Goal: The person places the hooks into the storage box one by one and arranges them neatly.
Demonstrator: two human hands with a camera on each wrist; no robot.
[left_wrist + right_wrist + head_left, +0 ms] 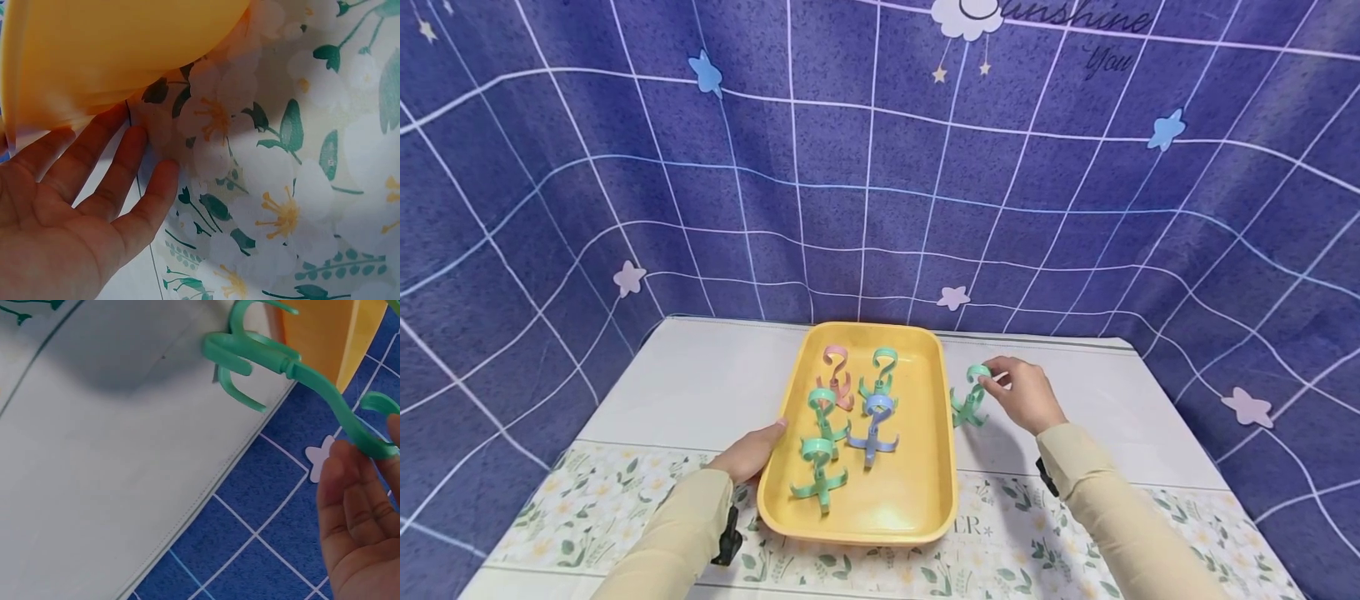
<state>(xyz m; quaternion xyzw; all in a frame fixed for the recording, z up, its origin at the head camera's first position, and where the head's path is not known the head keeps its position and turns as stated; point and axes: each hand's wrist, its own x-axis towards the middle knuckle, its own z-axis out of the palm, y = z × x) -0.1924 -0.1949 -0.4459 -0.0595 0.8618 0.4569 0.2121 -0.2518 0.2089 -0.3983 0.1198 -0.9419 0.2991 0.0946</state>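
My right hand pinches the curved top of a green multi-claw hook hanger, just outside the right side of a yellow tray. In the right wrist view, the claws of that green hook hanger point away from my fingers, over the white surface. My left hand holds the tray's left side, thumb at the rim and fingers against the outer wall, as the left wrist view shows. Inside the tray stand several like hook hangers: a pink one, a blue one and several green ones.
The tray stands on a table whose cover is white at the back and flower-printed toward the front. Behind and around the table hangs a blue curtain with a grid and star pattern.
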